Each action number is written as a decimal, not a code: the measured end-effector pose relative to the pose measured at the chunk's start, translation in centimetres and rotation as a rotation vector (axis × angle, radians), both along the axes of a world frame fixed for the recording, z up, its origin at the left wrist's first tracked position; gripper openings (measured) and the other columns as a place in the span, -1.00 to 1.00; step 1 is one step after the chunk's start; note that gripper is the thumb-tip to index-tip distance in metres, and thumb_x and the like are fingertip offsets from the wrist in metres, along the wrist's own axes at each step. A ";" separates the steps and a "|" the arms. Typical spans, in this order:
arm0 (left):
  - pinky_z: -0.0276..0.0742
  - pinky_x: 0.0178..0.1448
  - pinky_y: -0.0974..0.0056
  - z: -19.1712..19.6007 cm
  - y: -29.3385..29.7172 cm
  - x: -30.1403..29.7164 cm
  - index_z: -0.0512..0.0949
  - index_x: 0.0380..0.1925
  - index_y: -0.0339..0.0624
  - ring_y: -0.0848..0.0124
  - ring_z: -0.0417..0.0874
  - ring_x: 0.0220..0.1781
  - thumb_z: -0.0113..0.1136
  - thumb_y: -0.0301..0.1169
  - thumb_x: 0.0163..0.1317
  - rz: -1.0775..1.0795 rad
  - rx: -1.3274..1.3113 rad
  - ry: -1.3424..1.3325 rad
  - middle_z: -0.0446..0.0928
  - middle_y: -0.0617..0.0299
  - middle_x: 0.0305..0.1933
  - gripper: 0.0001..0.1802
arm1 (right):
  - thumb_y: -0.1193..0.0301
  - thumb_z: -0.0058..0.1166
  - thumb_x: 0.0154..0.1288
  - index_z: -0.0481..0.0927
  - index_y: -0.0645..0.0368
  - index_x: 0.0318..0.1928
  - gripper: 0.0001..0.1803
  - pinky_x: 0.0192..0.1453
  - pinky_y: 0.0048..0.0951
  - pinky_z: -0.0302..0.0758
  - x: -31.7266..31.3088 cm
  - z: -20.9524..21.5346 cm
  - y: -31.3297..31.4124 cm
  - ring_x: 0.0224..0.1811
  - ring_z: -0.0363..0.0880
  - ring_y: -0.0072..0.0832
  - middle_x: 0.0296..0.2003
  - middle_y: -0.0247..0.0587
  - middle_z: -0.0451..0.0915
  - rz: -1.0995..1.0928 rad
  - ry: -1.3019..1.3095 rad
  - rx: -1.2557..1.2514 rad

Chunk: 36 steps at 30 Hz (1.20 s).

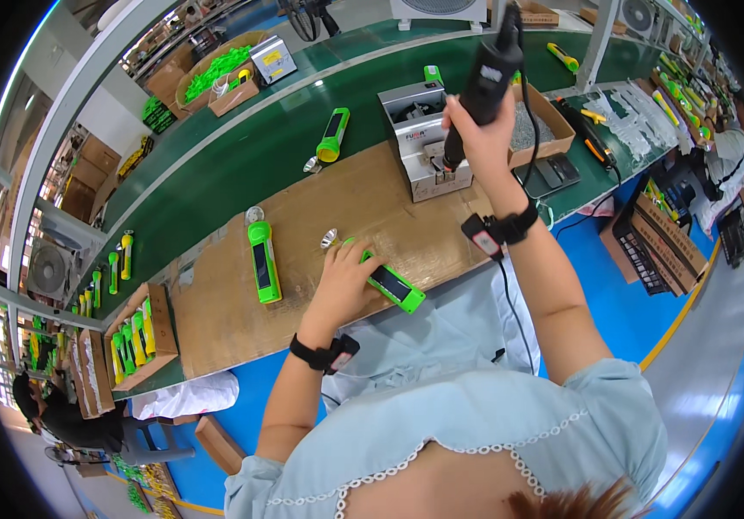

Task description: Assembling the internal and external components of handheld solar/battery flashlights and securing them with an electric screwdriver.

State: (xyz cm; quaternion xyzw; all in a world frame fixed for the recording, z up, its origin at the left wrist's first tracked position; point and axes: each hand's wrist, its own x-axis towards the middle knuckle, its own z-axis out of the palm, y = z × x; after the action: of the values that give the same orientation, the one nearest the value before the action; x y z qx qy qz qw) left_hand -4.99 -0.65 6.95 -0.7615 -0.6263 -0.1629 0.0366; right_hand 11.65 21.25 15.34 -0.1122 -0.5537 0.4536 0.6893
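My left hand [343,281] is closed around a green flashlight [400,289] with a dark panel on its side. It lies slanted at the front edge of the brown cardboard sheet [212,307]. A shiny reflector piece [330,238] rests by my left fingertips. My right hand [486,143] grips a black electric screwdriver [485,85], held upright with its tip down at the front of a silver screw feeder [424,138]. Another green flashlight [263,264] lies left of my left hand, with a reflector [255,214] at its head. Whether the screwdriver tip carries a screw is too small to tell.
Beyond the cardboard, a green flashlight [333,136] lies on the green bench. Right of the feeder stand a cardboard box [557,128] of small parts and a dark scale-like device [554,176]. A box [149,342] of flashlights sits far left. The screwdriver's cable hangs near my right wrist.
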 end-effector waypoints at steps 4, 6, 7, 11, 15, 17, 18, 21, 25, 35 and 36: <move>0.32 0.10 0.06 -1.0 1.5 -0.3 0.58 -0.16 0.01 0.12 0.47 -0.02 0.47 -0.23 -0.24 -0.108 -0.039 -0.092 0.49 0.12 -0.15 -0.48 | 0.51 0.27 0.08 0.22 0.19 0.04 -0.43 -0.39 -0.57 0.49 -0.8 -0.6 2.5 -0.49 0.54 -0.61 -0.43 -0.26 0.55 -0.044 -0.047 0.023; 0.35 0.03 0.07 -1.8 1.6 0.9 0.58 -0.17 -0.03 0.13 0.48 -0.08 0.46 -0.16 -0.24 -0.002 -0.053 -0.156 0.48 0.13 -0.21 -0.46 | 0.47 0.29 0.08 0.23 0.19 0.03 -0.42 -0.37 -0.58 0.49 -1.4 -1.7 3.6 -0.48 0.55 -0.61 -0.42 -0.24 0.57 -0.076 -0.065 0.022; 0.36 0.01 0.07 -2.4 1.7 1.5 0.59 -0.18 -0.05 0.13 0.48 -0.10 0.45 -0.12 -0.22 0.038 -0.007 -0.154 0.47 0.13 -0.23 -0.47 | 0.43 0.31 0.05 0.25 0.18 0.02 -0.42 -0.33 -0.56 0.50 -1.5 -2.2 4.0 -0.44 0.57 -0.59 -0.40 -0.22 0.57 -0.098 -0.107 -0.007; 0.36 -0.03 0.10 -4.2 2.2 2.8 0.59 -0.18 -0.09 0.14 0.49 -0.13 0.39 -0.02 -0.15 0.209 0.155 -0.134 0.49 0.13 -0.24 -0.46 | 0.31 0.34 -0.04 0.31 0.17 -0.02 -0.39 -0.24 -0.47 0.50 -1.9 -2.7 5.3 -0.34 0.59 -0.52 -0.38 -0.20 0.58 -0.250 -0.290 -0.005; 0.35 -0.03 0.12 -4.4 2.8 2.6 0.57 -0.10 -0.09 0.16 0.51 -0.13 0.36 0.00 -0.09 0.280 0.151 -0.088 0.53 0.14 -0.23 -0.42 | 0.31 0.33 -0.05 0.31 0.17 0.01 -0.38 -0.32 -0.46 0.49 -2.0 -1.3 4.2 -0.41 0.57 -0.52 -0.41 -0.24 0.56 -0.174 -0.356 0.010; 0.33 -0.03 0.12 -4.8 2.7 2.7 0.57 -0.09 -0.09 0.17 0.51 -0.13 0.35 0.01 -0.08 0.291 0.152 -0.105 0.53 0.15 -0.23 -0.41 | 0.33 0.32 -0.02 0.30 0.18 0.04 -0.37 -0.46 -0.51 0.45 -1.5 -1.1 2.1 -0.55 0.51 -0.60 -0.49 -0.28 0.53 -0.016 -0.353 -0.131; 0.32 -0.02 0.13 -4.9 2.9 2.7 0.57 -0.07 -0.08 0.18 0.51 -0.13 0.35 0.01 -0.08 0.298 0.161 -0.115 0.53 0.15 -0.23 -0.41 | 0.40 0.30 0.01 0.26 0.20 0.07 -0.37 -0.54 -0.55 0.42 -1.3 -1.8 1.5 -0.64 0.46 -0.66 -0.54 -0.33 0.51 -0.002 -0.337 -0.126; 0.30 -0.02 0.14 -5.0 2.9 2.9 0.57 -0.07 -0.07 0.19 0.51 -0.13 0.34 0.01 -0.06 0.307 0.151 -0.099 0.53 0.17 -0.24 -0.42 | 0.56 0.26 0.06 0.20 0.22 0.09 -0.38 -0.51 -0.58 0.44 -0.2 -3.9 -1.7 -0.56 0.50 -0.64 -0.48 -0.32 0.52 0.094 -0.161 -0.092; 0.30 -0.02 0.13 -5.0 2.9 2.9 0.57 -0.07 -0.06 0.20 0.50 -0.12 0.33 0.02 -0.04 0.311 0.152 -0.098 0.53 0.18 -0.24 -0.43 | 0.60 0.24 0.07 0.24 0.19 -0.01 -0.48 -0.46 -0.60 0.45 0.8 -3.7 -4.3 -0.53 0.49 -0.66 -0.47 -0.36 0.49 0.121 -0.086 -0.065; 0.27 -0.01 0.11 -4.8 2.8 3.1 0.56 -0.05 -0.09 0.20 0.48 -0.12 0.31 0.04 -0.02 0.337 0.137 -0.086 0.51 0.15 -0.20 -0.40 | 0.42 0.32 0.02 0.41 0.22 -0.07 -0.54 -0.26 -0.55 0.49 -1.8 -1.9 2.8 -0.37 0.55 -0.64 -0.39 -0.31 0.59 -0.203 -0.043 0.060; 0.27 -0.01 0.11 -4.7 2.9 3.1 0.56 -0.05 -0.09 0.20 0.48 -0.12 0.31 0.04 -0.02 0.340 0.116 -0.087 0.51 0.15 -0.20 -0.41 | 0.38 0.33 0.00 0.41 0.21 -0.06 -0.50 -0.23 -0.51 0.51 -2.0 -2.0 3.2 -0.35 0.58 -0.59 -0.37 -0.25 0.61 -0.254 -0.106 0.055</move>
State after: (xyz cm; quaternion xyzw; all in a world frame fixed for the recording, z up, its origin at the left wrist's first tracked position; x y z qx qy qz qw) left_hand -1.88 2.25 2.25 -0.6336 -0.7365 -0.2230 0.0803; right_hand 9.63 24.46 13.30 -0.1860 -0.5831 0.3408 0.7137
